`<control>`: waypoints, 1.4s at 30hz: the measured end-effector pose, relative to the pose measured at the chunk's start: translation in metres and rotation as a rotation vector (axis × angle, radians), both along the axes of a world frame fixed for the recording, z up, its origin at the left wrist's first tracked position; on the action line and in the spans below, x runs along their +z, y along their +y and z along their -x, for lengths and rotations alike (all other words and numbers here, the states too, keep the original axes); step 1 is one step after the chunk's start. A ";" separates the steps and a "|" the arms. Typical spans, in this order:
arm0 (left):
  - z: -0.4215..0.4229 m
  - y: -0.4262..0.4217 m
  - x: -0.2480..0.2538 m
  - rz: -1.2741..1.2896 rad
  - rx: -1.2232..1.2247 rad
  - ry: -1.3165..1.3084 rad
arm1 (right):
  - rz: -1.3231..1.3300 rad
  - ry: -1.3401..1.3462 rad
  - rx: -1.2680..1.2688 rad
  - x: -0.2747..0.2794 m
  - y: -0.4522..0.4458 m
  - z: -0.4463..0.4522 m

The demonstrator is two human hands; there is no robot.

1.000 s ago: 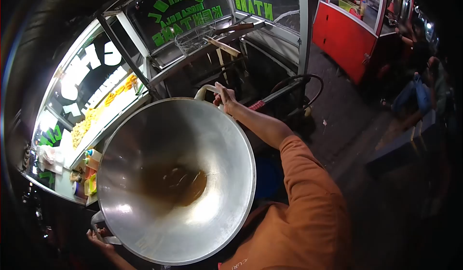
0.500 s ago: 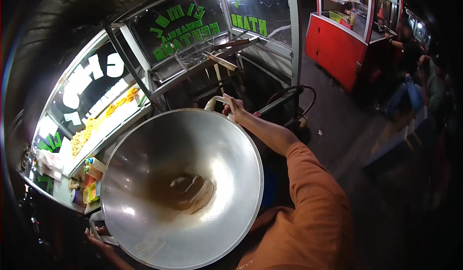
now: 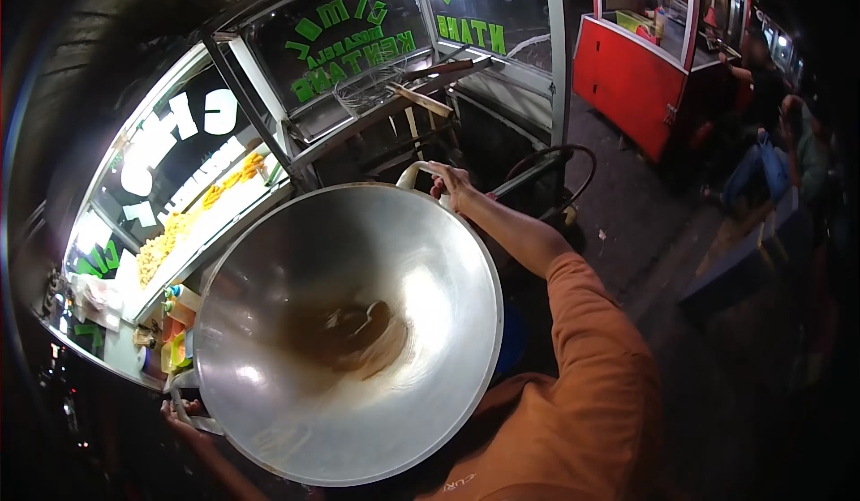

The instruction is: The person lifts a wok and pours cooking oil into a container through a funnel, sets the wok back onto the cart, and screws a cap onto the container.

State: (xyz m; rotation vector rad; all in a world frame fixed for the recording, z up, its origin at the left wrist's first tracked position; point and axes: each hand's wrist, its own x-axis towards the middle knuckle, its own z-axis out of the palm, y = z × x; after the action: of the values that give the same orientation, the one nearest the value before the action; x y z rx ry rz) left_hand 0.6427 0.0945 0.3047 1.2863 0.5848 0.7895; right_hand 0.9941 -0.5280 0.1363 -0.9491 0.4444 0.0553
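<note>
A large metal wok [image 3: 269, 349] fills the middle of the view, tilted so that I look into its bowl. Brownish residue or liquid [image 3: 345, 335] lies at its bottom; I cannot tell which. At the upper right, my right hand [image 3: 452, 188] is closed around one loop handle [image 3: 410, 174]. My left hand [image 3: 186, 420] grips the opposite handle [image 3: 178, 401] at the lower left, its fingers partly hidden by that handle.
Ahead stands a glass-sided food cart with green lettering [image 3: 358, 40]. A wire strainer [image 3: 367, 94] with a wooden handle rests on it. Fried food [image 3: 166, 246] and sauce bottles [image 3: 179, 308] are at left. A red cart [image 3: 627, 85] and people are at right.
The wok and both hands sit slightly higher and further right in view. The carts have shifted much the same way, so the camera has turned a little. Both grips are unchanged.
</note>
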 end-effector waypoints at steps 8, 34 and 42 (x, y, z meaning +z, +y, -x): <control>-0.027 0.029 0.000 0.031 -0.063 -0.003 | 0.084 0.010 -0.067 0.007 0.008 0.022; -0.049 -0.135 0.055 -0.049 -0.111 -0.076 | -0.138 0.085 -0.017 -0.039 -0.084 -0.037; -0.057 -0.253 0.100 -0.044 0.077 -0.007 | -0.246 0.084 0.145 -0.046 -0.139 -0.106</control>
State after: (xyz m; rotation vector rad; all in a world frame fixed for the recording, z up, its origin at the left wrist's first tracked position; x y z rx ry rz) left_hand 0.6998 -0.1581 0.4051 1.3067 0.6171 0.8747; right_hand 1.1002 -0.6671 0.0899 -0.7372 0.4345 0.2768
